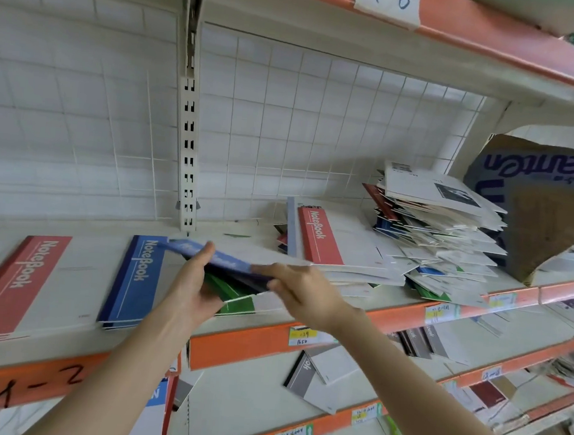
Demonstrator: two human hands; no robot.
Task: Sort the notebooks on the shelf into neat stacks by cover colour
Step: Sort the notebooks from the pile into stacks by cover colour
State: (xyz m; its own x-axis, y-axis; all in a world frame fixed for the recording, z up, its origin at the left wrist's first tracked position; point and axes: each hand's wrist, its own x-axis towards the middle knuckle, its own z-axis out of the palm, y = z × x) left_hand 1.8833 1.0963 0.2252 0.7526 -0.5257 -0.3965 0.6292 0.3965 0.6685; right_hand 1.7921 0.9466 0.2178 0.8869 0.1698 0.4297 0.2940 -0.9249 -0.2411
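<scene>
Arms extended, left hand [192, 289] and right hand [302, 287] grip a tilted blue notebook [227, 262], fingers [272, 271] curled round its ends, beside the blue stack [133, 280].

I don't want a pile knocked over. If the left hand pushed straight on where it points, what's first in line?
Beyond the blue notebook it grips, the left hand points back over bare shelf; probably the wire grid by the slotted post comes first, though depth is unclear.

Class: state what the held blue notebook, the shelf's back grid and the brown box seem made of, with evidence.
Blue notebook: likely paper with a thin, smooth printed card cover. Back grid: probably white-coated metal wire; thin crossing rods. Brown box: matt cardboard; ragged torn edge.
</scene>
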